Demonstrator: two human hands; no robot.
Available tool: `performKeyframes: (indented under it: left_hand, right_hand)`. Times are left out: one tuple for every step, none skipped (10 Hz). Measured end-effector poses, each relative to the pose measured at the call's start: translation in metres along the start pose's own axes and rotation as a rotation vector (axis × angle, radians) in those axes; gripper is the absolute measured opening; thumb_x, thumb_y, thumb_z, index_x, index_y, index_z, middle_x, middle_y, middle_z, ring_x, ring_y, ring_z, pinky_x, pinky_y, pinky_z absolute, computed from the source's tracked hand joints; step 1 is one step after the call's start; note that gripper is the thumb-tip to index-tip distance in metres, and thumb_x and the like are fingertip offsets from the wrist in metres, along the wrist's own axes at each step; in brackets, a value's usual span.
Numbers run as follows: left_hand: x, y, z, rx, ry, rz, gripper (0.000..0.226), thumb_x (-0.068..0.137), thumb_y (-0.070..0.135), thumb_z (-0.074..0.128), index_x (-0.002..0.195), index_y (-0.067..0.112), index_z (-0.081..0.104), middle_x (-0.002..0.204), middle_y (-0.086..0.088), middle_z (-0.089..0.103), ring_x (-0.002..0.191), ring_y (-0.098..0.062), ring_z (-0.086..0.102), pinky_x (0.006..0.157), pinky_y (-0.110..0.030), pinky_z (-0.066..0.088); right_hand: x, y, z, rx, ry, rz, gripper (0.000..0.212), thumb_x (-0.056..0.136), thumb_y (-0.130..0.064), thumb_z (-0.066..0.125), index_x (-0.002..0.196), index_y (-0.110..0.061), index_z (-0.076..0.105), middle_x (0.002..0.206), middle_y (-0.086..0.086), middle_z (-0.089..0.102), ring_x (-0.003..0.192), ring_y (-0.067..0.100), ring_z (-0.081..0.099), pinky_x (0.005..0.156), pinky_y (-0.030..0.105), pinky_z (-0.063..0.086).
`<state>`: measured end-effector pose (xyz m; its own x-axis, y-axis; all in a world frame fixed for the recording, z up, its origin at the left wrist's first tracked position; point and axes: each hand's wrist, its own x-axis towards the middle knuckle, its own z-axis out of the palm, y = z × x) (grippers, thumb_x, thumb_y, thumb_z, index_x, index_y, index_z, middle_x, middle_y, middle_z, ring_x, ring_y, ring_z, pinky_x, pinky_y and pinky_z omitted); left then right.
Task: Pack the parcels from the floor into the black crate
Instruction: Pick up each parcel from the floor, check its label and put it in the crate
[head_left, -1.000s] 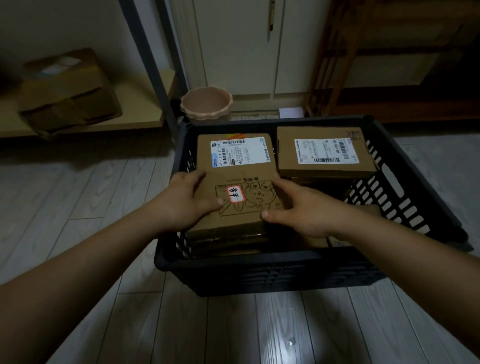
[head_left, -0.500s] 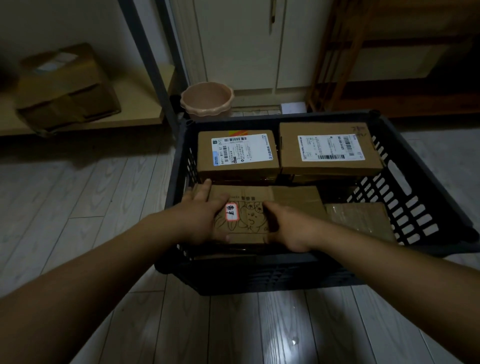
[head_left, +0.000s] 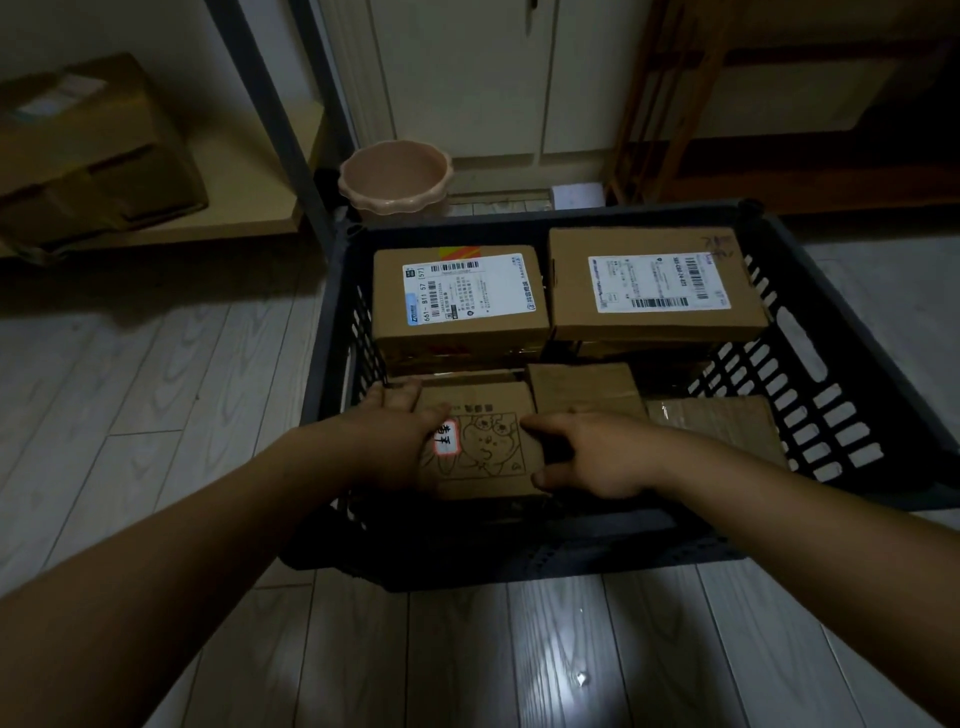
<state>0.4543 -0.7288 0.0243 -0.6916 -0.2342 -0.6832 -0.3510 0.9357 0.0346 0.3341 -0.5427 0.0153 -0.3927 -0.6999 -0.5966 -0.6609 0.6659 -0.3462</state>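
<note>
Crate: black crate (head_left: 519, 540) stands on the pale wood-plank floor (head_left: 156, 389) in front of me, its slotted walls around several cardboard parcels.
Parcel in my grasp: cartoon-printed parcel (head_left: 488, 452) with a red-bordered sticker, lying flat in the near left corner of the crate.
My left hand (head_left: 395, 441): clasps the parcel's left side, thumb on top beside the sticker, fingers reaching past its far left corner.
My right hand (head_left: 597, 457): pinches the parcel's right edge, forefinger on top and thumb at the near corner.
Back row: white-labelled parcel (head_left: 460, 301) at far left, second labelled parcel (head_left: 654, 283) just beside it at far right, both sitting higher.
Near right: small plain box (head_left: 582, 387) touching my parcel's right side, flat brown parcel (head_left: 722, 421) further right.
Beyond the crate: pink scalloped pot (head_left: 395, 176) on the floor; large cardboard box (head_left: 88, 150) on a low shelf at left.
</note>
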Motion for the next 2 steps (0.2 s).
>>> performKeyframes:
  left_hand:
    - [-0.012, 0.002, -0.013, -0.130, 0.066, -0.001, 0.089, 0.084, 0.059, 0.053, 0.150, 0.032, -0.001, 0.158, -0.005, -0.015, 0.143, -0.035, -0.015, 0.115, -0.052, 0.004]
    - [-0.035, 0.001, -0.036, -0.234, 0.099, -0.034, 0.093, 0.082, 0.061, 0.054, 0.149, 0.032, -0.004, 0.158, -0.008, -0.010, 0.144, -0.037, -0.010, 0.115, -0.055, 0.005]
  right_hand:
    - [-0.016, 0.002, -0.011, 0.115, 0.011, 0.024, 0.075, 0.087, -0.046, 0.061, 0.149, -0.035, 0.021, 0.151, 0.005, 0.032, 0.133, 0.025, 0.039, 0.108, 0.038, 0.036]
    - [-0.046, -0.004, -0.047, 0.112, 0.085, 0.102, 0.069, 0.088, -0.046, 0.059, 0.147, -0.030, 0.027, 0.148, 0.007, 0.034, 0.130, 0.028, 0.040, 0.104, 0.036, 0.036]
